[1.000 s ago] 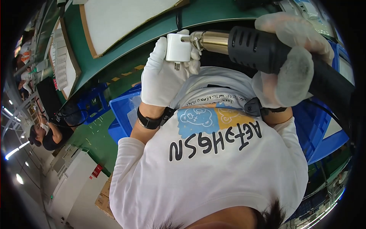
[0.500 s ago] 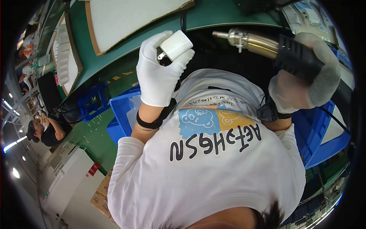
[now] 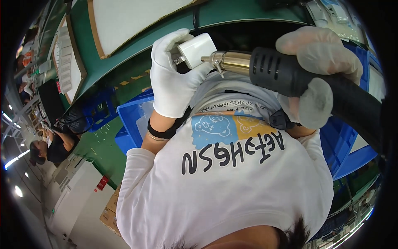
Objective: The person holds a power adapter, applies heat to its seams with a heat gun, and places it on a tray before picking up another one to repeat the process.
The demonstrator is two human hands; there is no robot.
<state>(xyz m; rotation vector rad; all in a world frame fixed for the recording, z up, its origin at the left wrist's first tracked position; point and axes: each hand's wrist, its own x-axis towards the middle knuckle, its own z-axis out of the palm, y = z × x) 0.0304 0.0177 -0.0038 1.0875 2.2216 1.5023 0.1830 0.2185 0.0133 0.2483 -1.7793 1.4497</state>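
My left hand (image 3: pixel 172 79), in a white cloth glove, pinches a white plug-in charger (image 3: pixel 195 50) between thumb and fingers. The charger's metal prongs (image 3: pixel 179 60) point toward the palm. In a translucent glove over a pale one, my right hand (image 3: pixel 323 62) is wrapped round the black handle of a hot-air gun (image 3: pixel 273 70). The gun's thin metal nozzle (image 3: pixel 207 59) points left at the charger's end face. Nozzle and charger look very close; whether they touch I cannot tell.
A white-topped board with a brown edge (image 3: pixel 100 41) lies on the green bench (image 3: pixel 93 68). Blue bins (image 3: pixel 132 118) stand at both sides of my body. Clear plastic bags (image 3: pixel 331 18) lie at the far right. Another person (image 3: pixel 60 145) sits at the far left.
My right hand has brought the hot-air gun left, so its nozzle now reaches the charger. The charger has turned slightly and shifted a little right in my left hand.
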